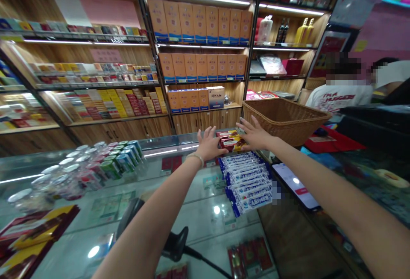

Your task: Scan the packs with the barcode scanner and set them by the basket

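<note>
Small red-and-yellow snack packs (228,140) lie at the far part of the glass counter, between my two hands. My left hand (209,144) is at their left end, fingers spread and thumb against or beside the front pack. At the right end, my right hand (254,133) has its fingers stretched apart, with the thumb and lower fingers touching the packs. Just in front lies an overlapping row of blue-and-white wrapped snack bars (248,180). A black handheld scanner (176,242) is partly hidden under my left forearm.
Jars (53,180) and small cans (123,159) line the left side. Larger red-and-yellow packs (38,236) lie nearer. A phone (296,185) lies under my right forearm, and a wicker basket (285,116) stands behind. Another person (342,86) is at right; stocked shelves (205,118) stand opposite.
</note>
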A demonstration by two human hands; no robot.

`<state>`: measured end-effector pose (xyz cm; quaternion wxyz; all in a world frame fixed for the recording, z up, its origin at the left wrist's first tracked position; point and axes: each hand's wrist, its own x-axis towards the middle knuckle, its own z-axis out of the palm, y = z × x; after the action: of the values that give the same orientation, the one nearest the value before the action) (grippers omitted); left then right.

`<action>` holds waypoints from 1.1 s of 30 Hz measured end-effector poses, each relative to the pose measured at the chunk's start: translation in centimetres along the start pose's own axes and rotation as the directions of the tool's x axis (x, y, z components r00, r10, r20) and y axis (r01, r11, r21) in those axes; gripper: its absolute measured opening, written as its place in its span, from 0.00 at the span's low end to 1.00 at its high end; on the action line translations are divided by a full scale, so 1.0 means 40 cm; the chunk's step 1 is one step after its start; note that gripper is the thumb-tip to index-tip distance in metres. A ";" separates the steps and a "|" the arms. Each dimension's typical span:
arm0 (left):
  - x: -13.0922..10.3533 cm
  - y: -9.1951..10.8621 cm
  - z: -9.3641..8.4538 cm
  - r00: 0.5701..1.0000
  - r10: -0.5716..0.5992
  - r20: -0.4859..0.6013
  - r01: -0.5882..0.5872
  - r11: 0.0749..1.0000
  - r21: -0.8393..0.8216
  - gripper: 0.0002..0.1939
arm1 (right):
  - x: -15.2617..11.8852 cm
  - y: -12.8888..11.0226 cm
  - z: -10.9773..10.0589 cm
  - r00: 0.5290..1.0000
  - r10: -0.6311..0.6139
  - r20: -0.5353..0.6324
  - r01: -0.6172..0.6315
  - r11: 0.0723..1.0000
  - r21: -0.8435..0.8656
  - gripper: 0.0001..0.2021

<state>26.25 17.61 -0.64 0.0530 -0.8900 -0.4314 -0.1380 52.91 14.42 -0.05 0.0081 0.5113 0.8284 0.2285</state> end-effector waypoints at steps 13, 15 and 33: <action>0.023 -0.001 0.015 0.999 -0.034 0.028 0.034 0.999 0.000 0.37 | 0.029 0.026 0.054 1.000 -0.020 -0.015 0.020 1.000 -0.018 0.30; 0.022 -0.002 0.016 0.999 -0.028 0.018 0.028 1.000 -0.004 0.37 | 0.028 0.026 0.054 1.000 -0.023 -0.009 0.022 0.999 -0.025 0.30; 0.021 -0.001 0.023 0.998 -0.057 -0.022 0.057 0.998 -0.035 0.30 | 0.029 0.004 0.035 0.998 -0.009 -0.060 0.007 0.999 -0.037 0.25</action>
<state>26.90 18.46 -1.29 0.0386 -0.8764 -0.4535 -0.1573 52.85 15.97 -0.97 -0.0062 0.5006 0.8260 0.2591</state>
